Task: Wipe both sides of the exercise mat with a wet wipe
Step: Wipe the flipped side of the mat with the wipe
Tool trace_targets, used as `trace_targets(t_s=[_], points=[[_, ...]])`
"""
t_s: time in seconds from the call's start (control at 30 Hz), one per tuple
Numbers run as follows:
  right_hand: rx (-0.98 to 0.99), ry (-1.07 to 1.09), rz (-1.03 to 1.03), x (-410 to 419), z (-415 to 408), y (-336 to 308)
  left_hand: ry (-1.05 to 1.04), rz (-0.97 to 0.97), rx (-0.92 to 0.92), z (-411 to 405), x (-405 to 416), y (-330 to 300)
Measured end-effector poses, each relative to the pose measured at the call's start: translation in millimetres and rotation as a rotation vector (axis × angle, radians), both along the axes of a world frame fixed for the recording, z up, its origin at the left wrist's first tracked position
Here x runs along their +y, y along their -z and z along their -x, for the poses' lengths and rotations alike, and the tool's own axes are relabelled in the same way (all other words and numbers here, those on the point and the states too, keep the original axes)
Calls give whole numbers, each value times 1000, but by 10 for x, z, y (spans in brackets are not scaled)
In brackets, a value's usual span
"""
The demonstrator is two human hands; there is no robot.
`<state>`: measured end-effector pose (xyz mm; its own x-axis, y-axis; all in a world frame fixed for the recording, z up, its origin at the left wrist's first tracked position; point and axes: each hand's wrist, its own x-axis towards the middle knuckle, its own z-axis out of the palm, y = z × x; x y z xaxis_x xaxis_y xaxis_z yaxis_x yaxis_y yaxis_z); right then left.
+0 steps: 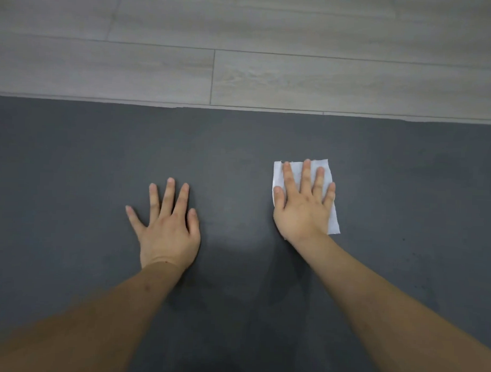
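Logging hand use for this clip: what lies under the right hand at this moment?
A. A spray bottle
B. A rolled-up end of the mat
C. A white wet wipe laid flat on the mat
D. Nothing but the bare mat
C: the right hand presses flat with straight fingers on the white wet wipe, which lies on the dark exercise mat.

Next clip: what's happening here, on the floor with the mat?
A person is leaning over a dark grey exercise mat spread on a light wood-look floor. The right hand lies flat with straight, spread fingers on a white wet wipe, pressing it onto the mat. The left hand rests flat and bare on the mat beside it, holding nothing. Only the upward-facing side of the mat is in view.
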<state>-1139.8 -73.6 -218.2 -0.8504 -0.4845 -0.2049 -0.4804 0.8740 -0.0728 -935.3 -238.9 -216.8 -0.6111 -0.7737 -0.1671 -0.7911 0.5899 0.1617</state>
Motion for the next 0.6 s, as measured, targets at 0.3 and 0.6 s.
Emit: trace_targets(t_s=[0.3,0.6], points=[[-73,-553,84,-570,-766,-65,16,-5,13,31,0,-4],[-19,258,-26,646,499,-87,10,5,2,47,0,-9]])
